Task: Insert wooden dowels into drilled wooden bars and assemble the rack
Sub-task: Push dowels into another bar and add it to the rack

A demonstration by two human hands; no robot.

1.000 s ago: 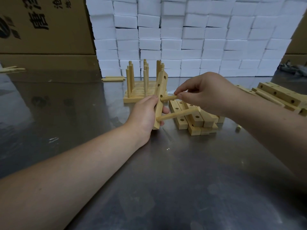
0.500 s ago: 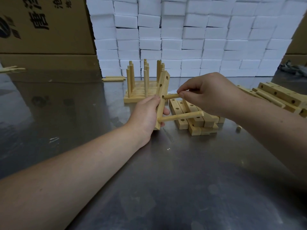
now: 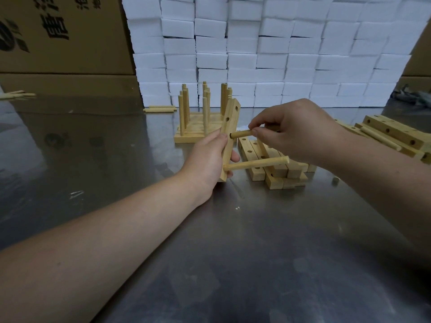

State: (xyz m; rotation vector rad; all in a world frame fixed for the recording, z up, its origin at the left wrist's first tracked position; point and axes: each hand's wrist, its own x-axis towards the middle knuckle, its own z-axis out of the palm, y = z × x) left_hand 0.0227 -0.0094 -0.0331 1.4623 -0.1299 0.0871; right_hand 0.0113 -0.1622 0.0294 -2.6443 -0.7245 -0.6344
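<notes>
**Second dowel at the hole mouth**

Your left hand [image 3: 210,157] was clenched around the drilled bar [image 3: 229,136], holding it tilted on end above the counter [image 3: 233,252], one dowel [image 3: 256,163] already seated low. Your right hand [image 3: 296,131] pinched a second dowel [image 3: 242,134] by its outer end, tip at the middle hole. These pieces looked light, stiff and smooth; holding the dowel close to the bar should steady it. Since a second earlier, the dowel had drawn back slightly, showing more length.
</notes>
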